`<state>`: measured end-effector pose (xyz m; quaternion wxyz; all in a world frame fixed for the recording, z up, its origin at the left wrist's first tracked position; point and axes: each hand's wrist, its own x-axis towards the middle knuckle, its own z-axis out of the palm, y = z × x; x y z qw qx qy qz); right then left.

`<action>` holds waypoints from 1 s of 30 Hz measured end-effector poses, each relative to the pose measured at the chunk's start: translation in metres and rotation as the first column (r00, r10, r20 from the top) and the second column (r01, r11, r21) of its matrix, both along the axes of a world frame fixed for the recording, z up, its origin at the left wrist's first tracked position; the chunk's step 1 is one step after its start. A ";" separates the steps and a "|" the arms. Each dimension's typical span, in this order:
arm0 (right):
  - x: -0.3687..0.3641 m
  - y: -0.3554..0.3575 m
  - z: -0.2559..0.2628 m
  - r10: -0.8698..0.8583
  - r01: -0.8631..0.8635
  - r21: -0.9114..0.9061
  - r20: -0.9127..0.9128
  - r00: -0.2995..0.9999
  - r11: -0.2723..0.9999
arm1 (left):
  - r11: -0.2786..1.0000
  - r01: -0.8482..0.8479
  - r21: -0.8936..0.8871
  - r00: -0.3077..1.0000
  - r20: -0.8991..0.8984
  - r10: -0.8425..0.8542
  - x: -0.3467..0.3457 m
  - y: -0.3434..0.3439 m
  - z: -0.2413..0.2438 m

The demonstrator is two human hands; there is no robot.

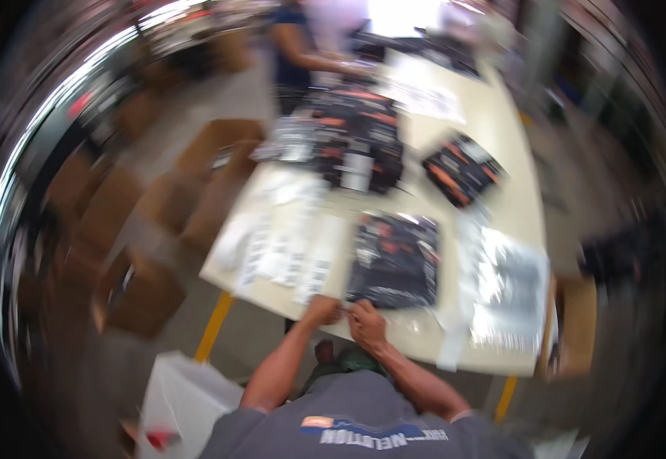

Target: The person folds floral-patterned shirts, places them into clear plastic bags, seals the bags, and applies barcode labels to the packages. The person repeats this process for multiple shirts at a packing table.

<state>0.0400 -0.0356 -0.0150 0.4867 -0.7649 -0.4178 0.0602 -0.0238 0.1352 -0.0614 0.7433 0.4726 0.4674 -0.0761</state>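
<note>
A dark folded garment in a clear plastic bag lies flat on the pale table in front of me. At the bag's lower left corner is my right hand, fingers curled and pinched together. My left hand is curled close beside it, over the table's front edge. Blur hides whether a small thing or the bag's corner is between the fingertips. Left of the bag lie white strips of printed labels.
Stacked packaged dark garments and one separate pack lie farther back. Clear plastic bags cover the table's right side. Cardboard boxes stand left, another box right. A white sack is near me. A person stands beyond.
</note>
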 end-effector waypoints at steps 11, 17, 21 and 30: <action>0.246 -0.433 0.165 -0.772 0.928 0.201 -0.515 0.372 0.314 | 1.000 -0.005 0.022 0.999 -0.051 0.007 -0.043 0.006 0.001; 0.338 -0.558 0.146 -0.908 0.925 -0.107 -0.263 0.327 0.365 | 0.998 0.042 -0.053 0.998 -0.042 -0.045 -0.051 0.030 -0.017; 0.385 -0.607 0.110 -0.988 0.986 -0.061 -0.022 0.152 0.153 | 1.000 -0.022 0.007 0.997 -0.079 0.023 -0.049 0.021 -0.016; 0.365 -0.585 0.076 -0.800 0.847 -0.525 0.543 0.257 -0.084 | 0.995 -0.098 -0.004 0.993 -0.070 0.097 -0.073 0.018 -0.022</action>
